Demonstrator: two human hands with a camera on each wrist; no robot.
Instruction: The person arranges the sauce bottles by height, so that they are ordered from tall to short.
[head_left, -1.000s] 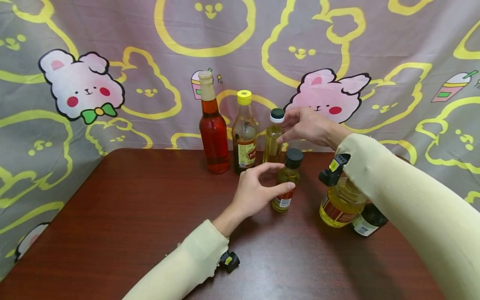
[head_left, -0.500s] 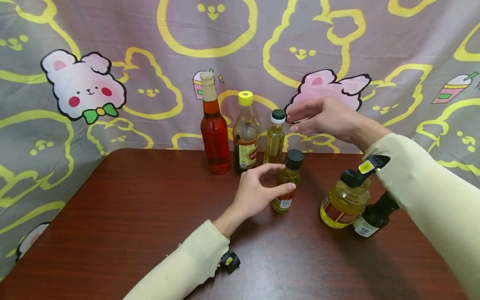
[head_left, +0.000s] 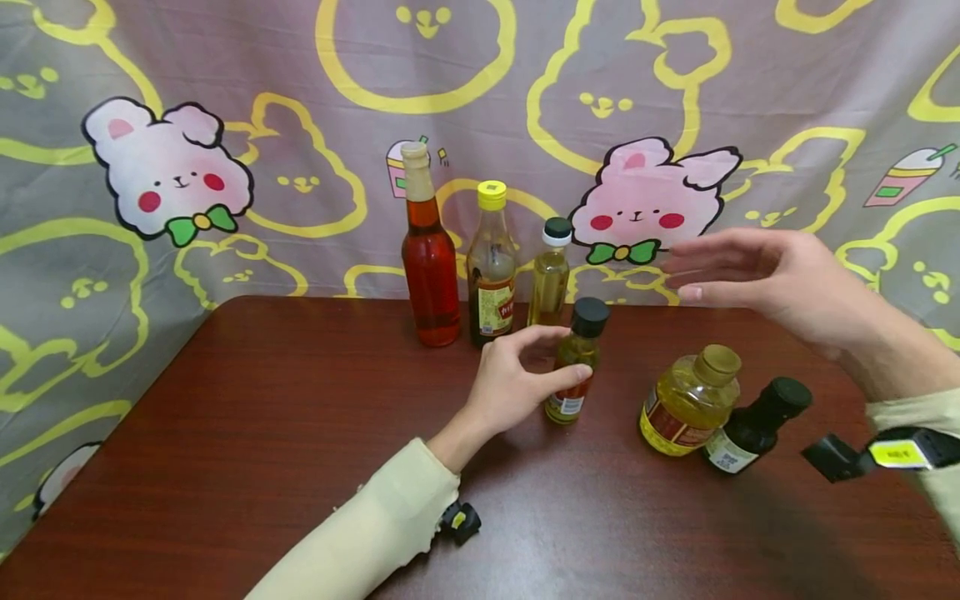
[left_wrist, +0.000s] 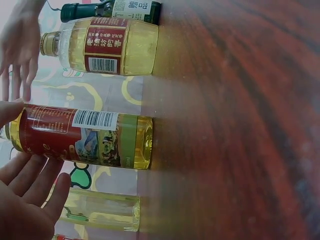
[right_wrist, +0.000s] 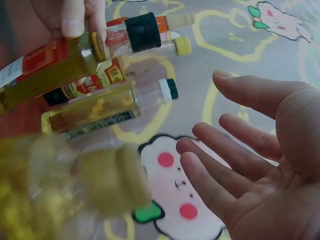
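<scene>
In the head view my left hand (head_left: 513, 379) grips a small black-capped bottle (head_left: 581, 358), its thumb and fingers around the sides; the left wrist view shows this bottle's red label (left_wrist: 52, 122). My right hand (head_left: 780, 283) is in the air at the right with fingers extended and nothing in it. Behind the gripped bottle stands a green-and-white-capped oil bottle (head_left: 549, 283). Left of that are a yellow-capped bottle (head_left: 492, 275) and a tall red bottle (head_left: 431, 275). Below the right hand stand a wide yellow oil bottle (head_left: 686, 404) and a dark bottle (head_left: 757, 429), side by side.
The brown table (head_left: 285, 400) ends at the back against a patterned cloth (head_left: 277, 50) with rabbit figures. A black wrist device (head_left: 892, 454) sits on the right sleeve, and another (head_left: 459, 523) is at the left sleeve.
My right hand has moved away from the green-and-white-capped bottle to the right, its fingers off it. That bottle stays standing. My left hand keeps its hold in the same place.
</scene>
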